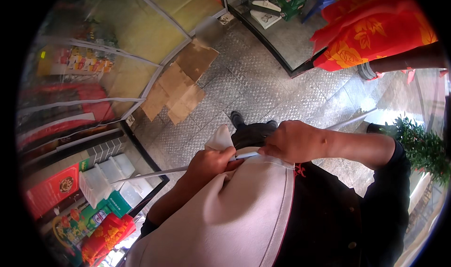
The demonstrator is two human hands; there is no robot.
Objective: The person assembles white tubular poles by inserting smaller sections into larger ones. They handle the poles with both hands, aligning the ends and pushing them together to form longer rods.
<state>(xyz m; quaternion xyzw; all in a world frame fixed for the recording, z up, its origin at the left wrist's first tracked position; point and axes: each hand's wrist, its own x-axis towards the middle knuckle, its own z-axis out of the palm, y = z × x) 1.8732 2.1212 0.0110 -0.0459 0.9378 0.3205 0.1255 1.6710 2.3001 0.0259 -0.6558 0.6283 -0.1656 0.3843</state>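
A thin pale rod (351, 119) runs across in front of me, from the lower left up toward the right. My left hand (212, 162) is closed around it, with a bunched corner of pale cloth (221, 138) sticking up beside the fingers. Just to the right, my right hand (293, 141) pinches the rod, and its fingers touch the edge of the cloth. A short stretch of rod shows between the hands. The large pinkish-white cloth hangs from there over my front, with a stitched hem along its right side. My fingertips are partly hidden.
Flattened cardboard (176, 86) lies on the tiled floor ahead. Clear plastic panels (136, 18) stand at left, above white plastic bins (105, 175). Red flowered cloth (371, 30) hangs at the upper right, and a leafy plant (418, 142) stands at right.
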